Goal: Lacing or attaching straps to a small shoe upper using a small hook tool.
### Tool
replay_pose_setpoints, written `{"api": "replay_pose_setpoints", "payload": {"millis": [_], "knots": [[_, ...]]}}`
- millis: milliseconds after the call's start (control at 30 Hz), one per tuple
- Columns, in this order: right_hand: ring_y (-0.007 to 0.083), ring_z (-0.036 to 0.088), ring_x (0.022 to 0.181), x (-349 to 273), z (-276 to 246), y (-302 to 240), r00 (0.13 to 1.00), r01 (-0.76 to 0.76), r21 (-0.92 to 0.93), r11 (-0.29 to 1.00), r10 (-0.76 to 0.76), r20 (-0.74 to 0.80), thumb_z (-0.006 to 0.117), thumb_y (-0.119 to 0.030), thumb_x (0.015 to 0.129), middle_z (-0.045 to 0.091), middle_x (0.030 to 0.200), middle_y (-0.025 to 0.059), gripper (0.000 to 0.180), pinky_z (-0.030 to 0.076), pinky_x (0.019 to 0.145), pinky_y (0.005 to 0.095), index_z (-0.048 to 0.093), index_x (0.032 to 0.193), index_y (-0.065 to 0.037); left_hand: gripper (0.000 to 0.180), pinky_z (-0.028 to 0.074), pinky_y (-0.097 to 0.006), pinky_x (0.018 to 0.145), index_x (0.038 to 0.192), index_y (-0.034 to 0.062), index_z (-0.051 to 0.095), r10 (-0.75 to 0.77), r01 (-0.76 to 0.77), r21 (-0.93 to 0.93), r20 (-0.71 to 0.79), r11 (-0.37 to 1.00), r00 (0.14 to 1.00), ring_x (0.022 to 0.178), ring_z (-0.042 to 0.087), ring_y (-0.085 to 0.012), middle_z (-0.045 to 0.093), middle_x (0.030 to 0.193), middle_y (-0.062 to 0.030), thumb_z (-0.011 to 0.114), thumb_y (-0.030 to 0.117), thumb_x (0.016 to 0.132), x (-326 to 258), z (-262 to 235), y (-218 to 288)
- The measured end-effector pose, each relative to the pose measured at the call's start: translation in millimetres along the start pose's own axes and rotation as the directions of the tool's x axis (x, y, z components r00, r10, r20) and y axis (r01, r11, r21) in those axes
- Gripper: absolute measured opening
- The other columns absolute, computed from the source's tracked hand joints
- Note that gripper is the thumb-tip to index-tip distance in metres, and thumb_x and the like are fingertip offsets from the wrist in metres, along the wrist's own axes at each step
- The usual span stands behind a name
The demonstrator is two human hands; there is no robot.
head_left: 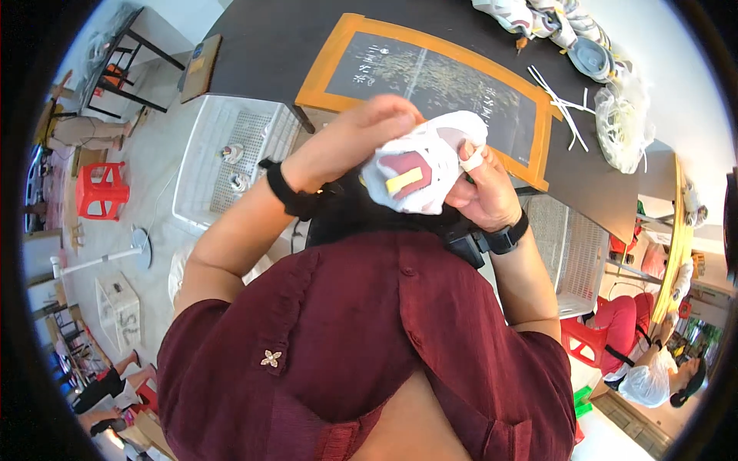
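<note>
A white shoe upper (442, 157) with mauve panels and a yellow strip is held up in front of my body, above the near edge of the dark table. My right hand (492, 192) grips its right side, with the thumb laid on it; a white wrap is round one digit. A small green bit shows by those fingers, too small to name. At the upper's left side, my left hand (357, 138) is closed against it, its fingertips partly hidden behind the material. Both wrists wear black bands.
On the dark table (261, 42) lies an orange-framed board (319, 84). Farther right are white strips (565, 107), a plastic bag (621, 127) and several shoe pieces (530, 19). White crates (201, 173) stand below. A red stool (102, 190) is at left; a seated person (642, 380) is at right.
</note>
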State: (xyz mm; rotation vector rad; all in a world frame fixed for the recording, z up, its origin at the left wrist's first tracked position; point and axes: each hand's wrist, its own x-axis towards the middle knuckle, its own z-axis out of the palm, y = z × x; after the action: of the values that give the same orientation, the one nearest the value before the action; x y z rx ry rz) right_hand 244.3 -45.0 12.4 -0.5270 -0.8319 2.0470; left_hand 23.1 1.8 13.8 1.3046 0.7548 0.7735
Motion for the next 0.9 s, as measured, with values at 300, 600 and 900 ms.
{"api": "replay_pose_setpoints", "payload": {"millis": [300,600,900], "knots": [[-0.0002,0.025,0.045,36.1,11.3,21.2,0.995,-0.096,-0.077,0.992,0.092,-0.047,0.05,-0.031,0.101,0.038,0.06,-0.0102,0.037,0.02,0.042,0.0194,0.051,0.128,-0.006,0.068,0.039,-0.043,0.099,0.128,0.0064,0.052,0.447,-0.225,0.729,-0.124,0.646,0.886,0.116,0.052,-0.0343,0.056,0.123,-0.0156,0.081,0.028,0.07,-72.7,11.8,16.3],[0.0017,0.034,0.056,76.8,55.9,38.9,0.95,-0.31,-0.535,0.786,0.248,-0.188,0.047,-0.025,0.102,0.059,0.115,0.0064,0.037,0.03,0.049,0.017,0.044,0.134,-0.006,0.052,0.054,-0.03,0.069,0.131,0.0044,0.046,-0.231,-0.065,-0.395,-0.655,0.917,0.72,0.089,0.064,-0.015,0.063,0.102,-0.0073,0.069,0.018,0.086,-135.2,-86.3,-89.9],[0.0019,0.035,0.059,41.7,31.9,15.0,0.935,-0.312,-0.391,0.866,0.208,-0.288,0.048,-0.019,0.1,0.06,0.118,0.0065,0.035,0.033,0.051,0.0183,0.046,0.132,-0.006,0.046,0.049,-0.048,0.081,0.129,0.0101,0.046,-0.409,-0.125,-0.44,-0.887,0.889,0.213,0.103,0.056,-0.0282,0.049,0.13,-0.0094,0.056,0.037,0.093,-194.6,-272.3,-184.7]]}}
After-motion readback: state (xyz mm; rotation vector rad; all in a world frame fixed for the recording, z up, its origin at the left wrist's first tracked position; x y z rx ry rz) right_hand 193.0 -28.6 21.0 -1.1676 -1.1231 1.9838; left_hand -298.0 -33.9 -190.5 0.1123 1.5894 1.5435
